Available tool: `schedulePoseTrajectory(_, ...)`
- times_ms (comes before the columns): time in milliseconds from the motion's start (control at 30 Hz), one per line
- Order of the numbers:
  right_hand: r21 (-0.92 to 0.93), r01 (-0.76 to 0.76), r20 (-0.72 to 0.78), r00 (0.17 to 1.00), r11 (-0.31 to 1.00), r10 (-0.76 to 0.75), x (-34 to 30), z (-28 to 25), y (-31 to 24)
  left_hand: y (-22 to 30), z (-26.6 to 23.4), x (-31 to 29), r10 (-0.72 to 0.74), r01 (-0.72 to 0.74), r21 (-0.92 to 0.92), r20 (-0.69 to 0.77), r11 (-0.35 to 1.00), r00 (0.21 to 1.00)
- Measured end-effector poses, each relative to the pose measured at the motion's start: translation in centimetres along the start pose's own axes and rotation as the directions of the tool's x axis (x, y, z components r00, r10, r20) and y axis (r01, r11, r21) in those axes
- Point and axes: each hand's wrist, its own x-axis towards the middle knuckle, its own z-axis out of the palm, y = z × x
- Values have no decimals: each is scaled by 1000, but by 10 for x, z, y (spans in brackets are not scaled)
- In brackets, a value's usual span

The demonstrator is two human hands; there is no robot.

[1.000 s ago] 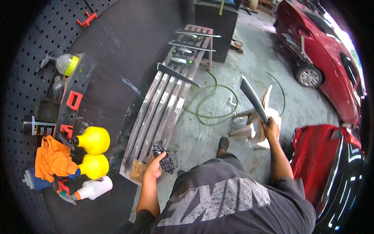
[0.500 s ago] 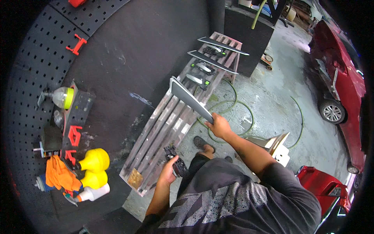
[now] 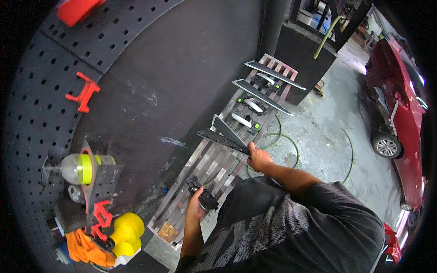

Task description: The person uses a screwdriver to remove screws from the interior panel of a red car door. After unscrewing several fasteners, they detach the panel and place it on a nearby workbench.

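Observation:
My right hand grips one end of a long dark tapered trim strip, which lies low over the slatted metal rack beside another dark strip. My left hand holds a small black ribbed part just above the near end of the rack. Two more long dark strips and several small handle-like parts lie on the far end of the rack.
A black pegboard wall at left carries red hooks, a clear bottle with a yellow-green band, yellow containers and an orange cloth. A green hose loops on the concrete floor. A red car stands at right.
My right hand brought the long dark strip from the right side over to the rack and lowered it onto the slats. The view swung left toward the rack. The left hand kept hold of the black part.

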Motion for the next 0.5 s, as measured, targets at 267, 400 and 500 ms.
schedulePoseTrajectory(267, 57, 62, -176, 983, 996, -51, 14, -120, 61, 6, 49, 46, 44, -43, -33, 34, 999, 998)
schedulePoseTrajectory(400, -130, 0, -267, 963, 992, -35, 88, -174, 122, 5, 90, 50, 54, -55, -37, -41, 998, 998)
schedulePoseTrajectory(500, -189, 28, -325, 941, 982, -89, 141, -184, 168, 0, 126, 63, 103, -110, -59, -110, 992, 989)
